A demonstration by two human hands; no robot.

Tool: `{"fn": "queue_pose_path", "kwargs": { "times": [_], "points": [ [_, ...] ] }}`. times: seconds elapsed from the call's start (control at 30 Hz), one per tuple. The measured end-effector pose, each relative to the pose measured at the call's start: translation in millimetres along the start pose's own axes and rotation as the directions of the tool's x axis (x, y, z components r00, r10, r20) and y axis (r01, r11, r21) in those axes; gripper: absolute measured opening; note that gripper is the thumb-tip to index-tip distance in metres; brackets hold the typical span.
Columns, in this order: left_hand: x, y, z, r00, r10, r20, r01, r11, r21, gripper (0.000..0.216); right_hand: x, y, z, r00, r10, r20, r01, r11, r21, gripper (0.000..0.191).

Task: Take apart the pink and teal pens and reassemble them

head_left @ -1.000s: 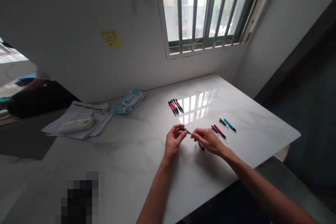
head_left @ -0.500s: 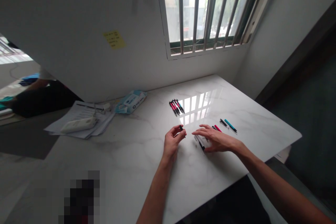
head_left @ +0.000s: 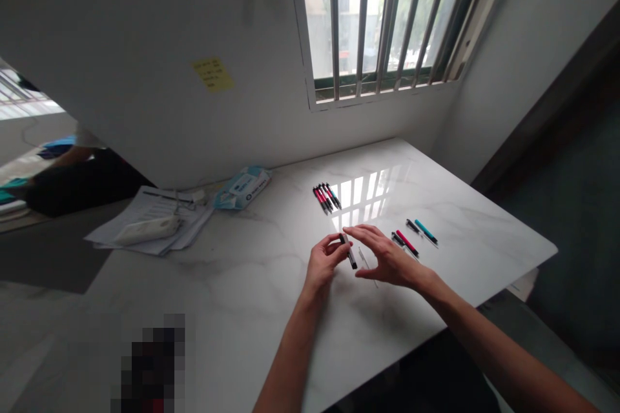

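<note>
My left hand (head_left: 322, 266) pinches the black upper end of a black-and-white pen (head_left: 349, 253) just above the white marble table (head_left: 232, 284). My right hand (head_left: 387, 259) is beside it with fingers stretched out over the pen, its thumb close to the pen's lower end. A thin clear refill (head_left: 364, 259) lies under the right hand. A red pen (head_left: 407, 242) and a teal pen (head_left: 425, 231), with dark pen parts beside them, lie to the right. A bundle of red, black and teal pens (head_left: 327, 197) lies further back.
A pack of wet wipes (head_left: 242, 187) and papers with a white object on them (head_left: 148, 229) lie at the back left. A barred window (head_left: 382, 19) and a yellow note (head_left: 212, 73) are on the wall. Another person's arm (head_left: 62, 156) shows at far left. The table edge runs near right.
The right hand let go of the pen, lay flat over parts on the table, then lifted back toward the left hand. A longer pen piece now stands at the left fingertips.
</note>
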State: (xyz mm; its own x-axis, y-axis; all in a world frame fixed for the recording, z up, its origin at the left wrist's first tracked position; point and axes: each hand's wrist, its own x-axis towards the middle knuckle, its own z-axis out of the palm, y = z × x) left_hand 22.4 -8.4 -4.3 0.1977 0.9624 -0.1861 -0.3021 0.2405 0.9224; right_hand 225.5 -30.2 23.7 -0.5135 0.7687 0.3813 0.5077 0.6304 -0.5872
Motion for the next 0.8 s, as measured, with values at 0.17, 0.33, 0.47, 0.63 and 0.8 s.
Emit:
{"fn": "queue_pose_path", "kwargs": {
  "times": [0.17, 0.33, 0.47, 0.63, 0.8],
  "points": [
    [4.1, 2.4, -5.8, 0.988, 0.14, -0.073, -0.133, 0.987, 0.086, 0.042, -11.5, 18.3, -2.3, 0.997, 0.071, 0.029, -0.067, 0.989, -0.133, 0.044],
    [5.7, 3.2, -6.8, 0.977, 0.192, -0.089, -0.18, 0.976, 0.127, 0.041, -17.1, 22.3, 4.1, 0.993, 0.078, 0.087, -0.066, 0.989, -0.131, 0.008],
    [5.0, 3.7, -5.6, 0.977, 0.195, -0.087, -0.18, 0.971, 0.155, 0.04, -12.5, 14.9, 2.0, 0.998, 0.06, 0.023, -0.058, 0.996, -0.067, 0.011],
    [5.1, 4.7, -6.3, 0.972, 0.215, -0.1, -0.195, 0.965, 0.178, 0.039, -8.6, 9.7, 1.7, 0.991, 0.071, 0.113, -0.063, 0.995, -0.073, 0.023],
    [7.2, 3.5, -8.2, 0.965, 0.229, -0.129, -0.208, 0.965, 0.159, 0.038, -7.3, 1.5, 16.1, 0.977, 0.025, 0.209, -0.015, 0.999, -0.052, 0.017]
  ]
}}
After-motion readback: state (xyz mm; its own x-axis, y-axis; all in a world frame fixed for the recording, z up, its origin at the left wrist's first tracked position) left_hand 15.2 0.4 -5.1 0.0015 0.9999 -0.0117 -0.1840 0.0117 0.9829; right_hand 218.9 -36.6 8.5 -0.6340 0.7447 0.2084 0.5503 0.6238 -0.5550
